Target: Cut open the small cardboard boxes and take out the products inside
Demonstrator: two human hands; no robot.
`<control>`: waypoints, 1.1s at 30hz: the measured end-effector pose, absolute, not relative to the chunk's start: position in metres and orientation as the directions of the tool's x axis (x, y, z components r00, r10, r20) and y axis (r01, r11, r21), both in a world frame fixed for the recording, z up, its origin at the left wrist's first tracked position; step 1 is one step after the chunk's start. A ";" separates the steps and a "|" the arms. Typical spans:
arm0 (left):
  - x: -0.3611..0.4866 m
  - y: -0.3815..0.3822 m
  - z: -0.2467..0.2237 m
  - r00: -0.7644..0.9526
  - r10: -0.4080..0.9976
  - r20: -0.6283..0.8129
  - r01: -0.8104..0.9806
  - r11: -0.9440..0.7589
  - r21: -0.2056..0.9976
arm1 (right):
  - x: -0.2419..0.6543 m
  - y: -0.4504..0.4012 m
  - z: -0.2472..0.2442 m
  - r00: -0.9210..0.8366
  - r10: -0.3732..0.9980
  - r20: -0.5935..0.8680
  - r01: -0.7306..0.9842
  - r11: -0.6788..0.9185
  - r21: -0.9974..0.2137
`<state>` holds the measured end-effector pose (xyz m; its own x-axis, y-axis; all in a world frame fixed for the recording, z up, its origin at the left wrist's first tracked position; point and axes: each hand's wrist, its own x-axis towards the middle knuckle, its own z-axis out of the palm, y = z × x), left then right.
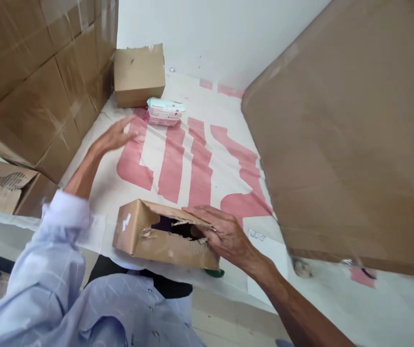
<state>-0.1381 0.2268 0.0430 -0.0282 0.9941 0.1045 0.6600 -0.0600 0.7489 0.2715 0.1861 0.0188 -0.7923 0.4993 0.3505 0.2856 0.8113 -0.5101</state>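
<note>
A small cardboard box (170,248) with a torn opening in its upper side lies at the near edge of the white-and-pink sheet. My right hand (228,236) grips its right end, the fingers over the top and some of them hidden at the torn hole. Inside the hole it is dark, and I cannot make out the contents. My left hand (117,135) is stretched forward over the sheet, empty, fingers apart. Just beyond it sits a soft plastic-wrapped pack (165,110), pale green and white on top and pink below.
Behind the pack stands a closed cardboard box (140,74). Film-wrapped cartons (29,106) are stacked on the left, with an open-topped carton (4,188) nearer me. A large brown carton (347,140) rises on the right. White paper (270,265) lies beside my right forearm.
</note>
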 end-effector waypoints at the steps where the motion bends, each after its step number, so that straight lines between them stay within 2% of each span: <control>1: -0.126 0.196 0.044 -0.001 0.994 0.105 0.640 -0.080 0.764 | 0.276 0.187 0.014 -0.778 0.513 0.363 0.282 0.801 -0.527; 5: -0.090 0.072 0.027 0.044 0.999 0.029 0.405 -0.045 0.913 | 0.292 0.189 0.001 -0.717 0.578 0.389 0.260 0.740 -0.620; 8: -0.070 0.017 0.008 0.078 0.997 -0.020 0.307 -0.005 0.952 | 0.292 0.187 -0.002 -0.672 0.627 0.394 0.241 0.688 -0.684; 10: -0.056 0.003 0.000 0.118 0.993 0.014 0.293 -0.049 0.955 | 0.287 0.185 -0.002 -0.657 0.647 0.387 0.230 0.661 -0.714; 16: -0.033 -0.009 0.011 0.115 0.981 0.154 0.412 -0.188 0.892 | 0.262 0.179 -0.006 -0.644 0.685 0.341 0.193 0.577 -0.794; 21: -0.034 -0.024 0.040 0.023 0.969 0.247 0.686 -0.195 0.701 | 0.241 0.193 0.005 -0.637 0.694 0.336 0.171 0.552 -0.816; 23: -0.029 -0.027 0.047 -0.066 0.957 0.284 0.758 -0.137 0.638 | 0.235 0.197 0.026 -0.612 0.680 0.404 0.189 0.622 -0.760; 25: -0.021 -0.028 0.051 -0.150 0.936 0.318 0.809 -0.068 0.583 | 0.229 0.192 0.055 -0.523 0.642 0.561 0.211 0.735 -0.644; 28: -0.002 -0.027 0.055 -0.211 0.907 0.365 0.867 0.002 0.498 | 0.217 0.159 0.094 -0.476 0.448 0.757 0.216 0.894 -0.393; 31: 0.019 -0.023 0.059 -0.249 0.887 0.388 0.901 0.065 0.429 | 0.201 0.119 0.110 -0.603 0.256 0.756 0.171 0.967 -0.191; 33: 0.032 -0.022 0.062 -0.279 0.878 0.388 0.912 0.116 0.393 | 0.192 0.103 0.109 -0.655 0.206 0.727 0.196 0.976 -0.100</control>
